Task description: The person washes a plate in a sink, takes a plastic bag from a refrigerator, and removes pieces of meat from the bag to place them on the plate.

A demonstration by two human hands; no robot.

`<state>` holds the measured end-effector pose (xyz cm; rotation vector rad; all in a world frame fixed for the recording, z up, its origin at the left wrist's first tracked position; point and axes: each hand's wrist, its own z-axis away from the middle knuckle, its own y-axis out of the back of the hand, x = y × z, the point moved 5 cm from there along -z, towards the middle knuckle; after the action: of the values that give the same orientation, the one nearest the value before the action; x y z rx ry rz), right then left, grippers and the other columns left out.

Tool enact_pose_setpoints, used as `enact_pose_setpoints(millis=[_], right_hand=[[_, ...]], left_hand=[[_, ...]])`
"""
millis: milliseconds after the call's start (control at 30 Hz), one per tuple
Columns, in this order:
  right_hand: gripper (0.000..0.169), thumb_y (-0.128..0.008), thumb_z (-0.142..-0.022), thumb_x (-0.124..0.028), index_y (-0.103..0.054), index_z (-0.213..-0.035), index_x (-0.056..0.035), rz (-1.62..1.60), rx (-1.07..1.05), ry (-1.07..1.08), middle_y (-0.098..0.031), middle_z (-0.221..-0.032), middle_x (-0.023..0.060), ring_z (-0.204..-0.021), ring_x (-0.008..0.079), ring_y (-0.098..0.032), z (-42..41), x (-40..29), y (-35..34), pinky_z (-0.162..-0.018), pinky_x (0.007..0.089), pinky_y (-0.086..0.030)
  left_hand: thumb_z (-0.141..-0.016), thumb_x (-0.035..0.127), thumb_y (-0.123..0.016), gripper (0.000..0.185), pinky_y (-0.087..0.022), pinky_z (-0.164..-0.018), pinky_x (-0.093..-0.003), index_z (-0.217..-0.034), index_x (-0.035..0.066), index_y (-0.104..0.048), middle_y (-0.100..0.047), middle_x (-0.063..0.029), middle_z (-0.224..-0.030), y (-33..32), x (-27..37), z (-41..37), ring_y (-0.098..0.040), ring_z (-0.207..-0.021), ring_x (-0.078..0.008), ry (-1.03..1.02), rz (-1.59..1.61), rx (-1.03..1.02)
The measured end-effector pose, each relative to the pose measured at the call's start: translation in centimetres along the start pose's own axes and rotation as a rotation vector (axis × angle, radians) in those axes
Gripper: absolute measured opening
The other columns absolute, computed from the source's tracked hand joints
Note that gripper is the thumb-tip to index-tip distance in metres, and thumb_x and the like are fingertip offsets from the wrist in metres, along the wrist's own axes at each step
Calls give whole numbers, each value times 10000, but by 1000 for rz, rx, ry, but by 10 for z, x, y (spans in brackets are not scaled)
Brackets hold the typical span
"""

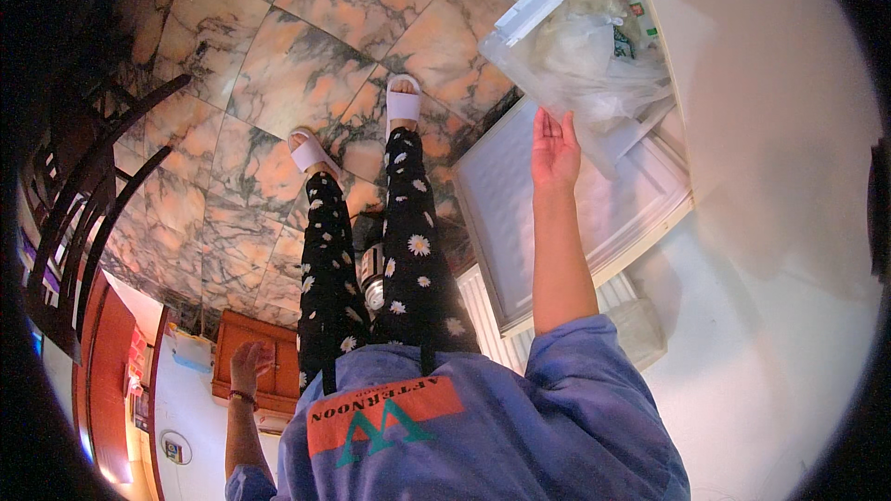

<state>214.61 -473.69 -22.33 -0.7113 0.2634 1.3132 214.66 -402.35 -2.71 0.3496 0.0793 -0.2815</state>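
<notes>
My right hand (557,149) is palm up at the lower edge of a clear plastic drawer (507,56). Its thumb stands apart from the fingers, and no object shows in the palm; whether the fingertips touch the drawer cannot be told. Clear plastic bags (578,49) fill the drawer, which sticks out of a white refrigerator or freezer compartment. Below it, an opened white door (515,209) lies behind my right forearm. My left hand (252,360), with a beaded bracelet at the wrist, hangs low at my side, fingers loosely bent and nothing visible in them.
Dark wooden chairs (104,146) stand at the left on a marbled tile floor (299,76). An orange-brown wooden cabinet or box (226,348) is beyond my left hand. A silver-topped container (374,285) shows between my legs. A white wall or panel (766,223) rises at the right.
</notes>
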Motion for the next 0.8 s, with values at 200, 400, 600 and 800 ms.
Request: enact_pose_setpoints(millis=[200,400,600,800], right_hand=[[300,-597,-953,-157,-554,-1143,72,5,6,-16,-626,-1112,191,-1052,290,-603,3,2,-1,-1002,411,-493],[270,-586,-966,-232,-609,-1048,24,617,-72,-340,-660,-1084,187,-1014,256,-632,28,-10,-27,-857,350,-522],[254,-694,-858,-228,-641,-1054,-76,1925,-332,1024,-687,-995,116,-961,322,-645,-22,-100,-100,-817,411,-504],[438,-665,-845,-277,-534,-1231,-119,2592,-37,963,-656,-1028,135,-946,361,-620,-76,-112,-105,-822,461,-482]], left_hand=[[-949,270,-594,191,-558,-622,-271,-1015,97,-641,-704,-54,-861,2,-11,-14,-686,-715,-145,-13,-34,-1],[-958,243,-589,171,-562,-611,-266,-1018,92,-643,-706,-63,-864,-7,-5,-12,-684,-718,-146,-35,15,-49],[-967,220,-575,158,-558,-595,-260,-1019,88,-645,-704,-56,-864,-16,0,-3,-679,-696,-136,-35,75,21],[-968,227,-576,151,-551,-583,-249,-1039,112,-643,-705,-40,-869,-11,-6,-12,-680,-696,-123,-45,-115,33]])
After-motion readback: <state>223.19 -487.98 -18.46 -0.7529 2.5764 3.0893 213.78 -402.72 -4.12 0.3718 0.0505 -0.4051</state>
